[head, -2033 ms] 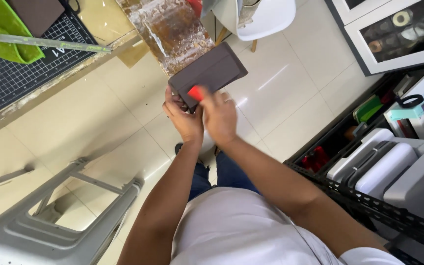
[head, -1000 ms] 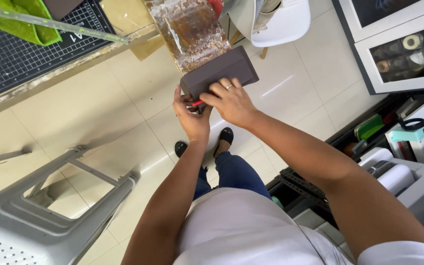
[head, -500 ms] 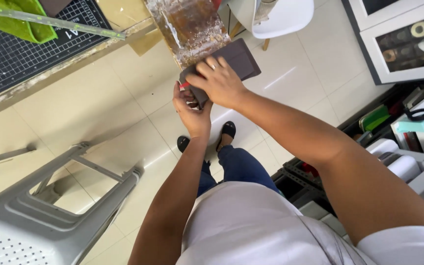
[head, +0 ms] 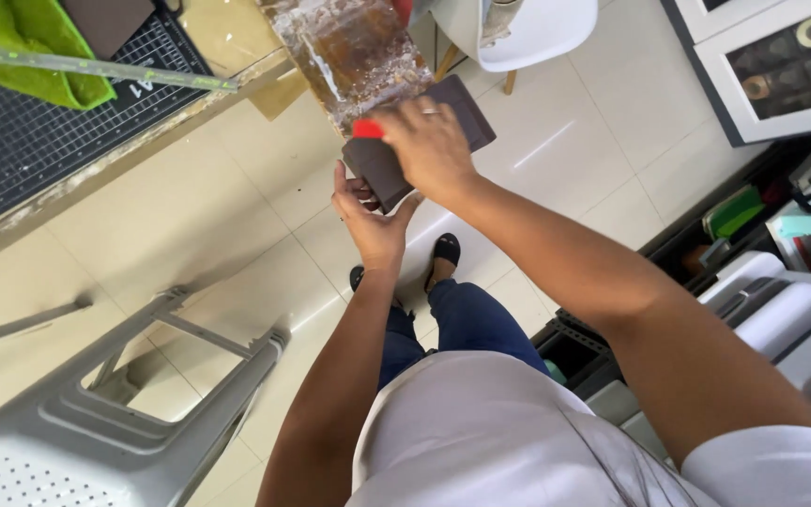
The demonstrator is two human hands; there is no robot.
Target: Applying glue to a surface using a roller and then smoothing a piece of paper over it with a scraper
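Grey plastic fills the lower left of the frame: a stool [head: 96, 422] stands there on the pale tiled floor [head: 237, 235], with bare tiles between it and our legs. Across the upper left runs the desk [head: 105, 160], its worn edge slanting up to the right; on it lie a black gridded cutting mat [head: 30, 141], a green cloth [head: 39, 56], a long clear ruler [head: 96, 68] and a dark brown square piece [head: 105, 23].

At upper centre a brown-stained, glossy sheet [head: 354, 52] hangs over the desk edge. Just below it we hold a dark brown leather piece [head: 462, 113], flat and roughly rectangular, over open floor. Our left hand [head: 373, 221] supports it from beneath, the grip loosely curled, thumb and fingers closed on the lower edge. Our right hand [head: 429, 141] lies on top of the piece, its grip closed around a small red tool [head: 368, 129] whose tip shows at the piece's upper left corner, close to the stained sheet.

Above, at upper centre right, a white chair [head: 537, 33] stands well apart on the tiles. In the upper right a white cabinet [head: 753, 122] with a glass front shows rolls of tape inside. Along the right edge, dark shelves [head: 706, 244] hold green and red packages; white and grey machines [head: 781, 310] crowd the lower right, leaving little room beside our right arm.
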